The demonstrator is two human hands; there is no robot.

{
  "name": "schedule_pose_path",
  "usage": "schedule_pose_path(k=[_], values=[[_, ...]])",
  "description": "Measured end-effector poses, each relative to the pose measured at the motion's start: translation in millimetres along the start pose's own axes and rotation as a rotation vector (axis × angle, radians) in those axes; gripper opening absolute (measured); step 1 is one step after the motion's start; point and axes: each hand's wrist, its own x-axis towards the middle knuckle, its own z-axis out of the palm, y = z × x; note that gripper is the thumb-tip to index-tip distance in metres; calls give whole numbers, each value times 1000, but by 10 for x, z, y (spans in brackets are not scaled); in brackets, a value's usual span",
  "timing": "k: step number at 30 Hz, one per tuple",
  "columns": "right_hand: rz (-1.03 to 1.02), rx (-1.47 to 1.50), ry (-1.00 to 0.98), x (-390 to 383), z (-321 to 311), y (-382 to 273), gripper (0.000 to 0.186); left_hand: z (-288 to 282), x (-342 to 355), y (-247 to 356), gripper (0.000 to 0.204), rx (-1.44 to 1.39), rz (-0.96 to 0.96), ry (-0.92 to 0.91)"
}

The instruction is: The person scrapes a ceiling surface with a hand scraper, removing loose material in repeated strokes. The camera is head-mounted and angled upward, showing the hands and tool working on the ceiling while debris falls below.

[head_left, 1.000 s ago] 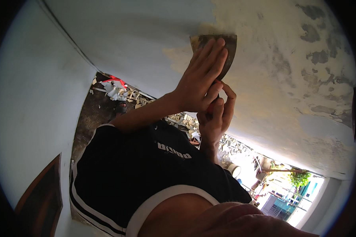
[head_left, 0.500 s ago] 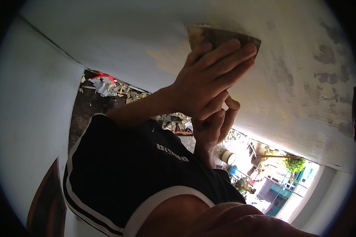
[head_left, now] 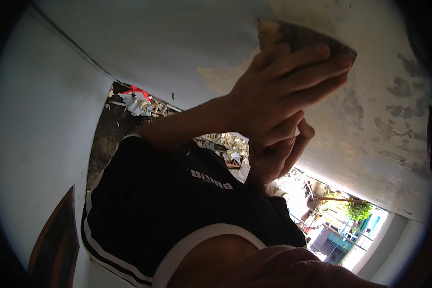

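Your flat left hand [head_left: 273, 93] covers the scraper [head_left: 303, 37]; your right hand [head_left: 270, 162] curls, on what I can't tell; white lettering [head_left: 210, 180] marks your shirt [head_left: 146, 201].

- An interior room, seemingly part of a house, stands rough and unfinished; its exact use cannot be told.
- A pale wall [head_left: 331, 144] shows yellowish areas and dark grey blotches [head_left: 401, 111], the look of a place under repair, with a broad dark blade [head_left: 317, 39] against it.
- Pale flakes and scraps [head_left: 229, 144] litter the floor [head_left: 105, 139] along the wall's foot, a red strip [head_left: 139, 92] among them.
- A smoother side wall [head_left: 43, 125] carries a brown-framed dark panel [head_left: 57, 245].
- Daylight floods an opening, where a leafy green plant [head_left: 359, 210], a grey barred panel [head_left: 325, 241] and turquoise surfaces [head_left: 342, 255] suggest a yard.
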Motion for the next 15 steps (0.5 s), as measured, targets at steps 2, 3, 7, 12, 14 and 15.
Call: schedule_pose_path(k=[2,3,7,12,14,15], values=[[-97,109,35,-39,60,52,42,88,-202,34,78,-5,5,-78],[-135,-37,37,-74,16,85,42,149,-311,48,80,-26,-9,-105],[-55,-183,53,-301,-238,262,44,249,-330,97,58,-58,-1,-42],[-120,-186,60,-224,-143,195,50,137,-242,60,80,-55,-20,-33],[-208,-243,59,-174,-85,181,50,221,-328,82,81,-83,-22,-53],[-242,-294,56,-146,-69,168,50,227,-326,84,82,-97,-23,-66]])
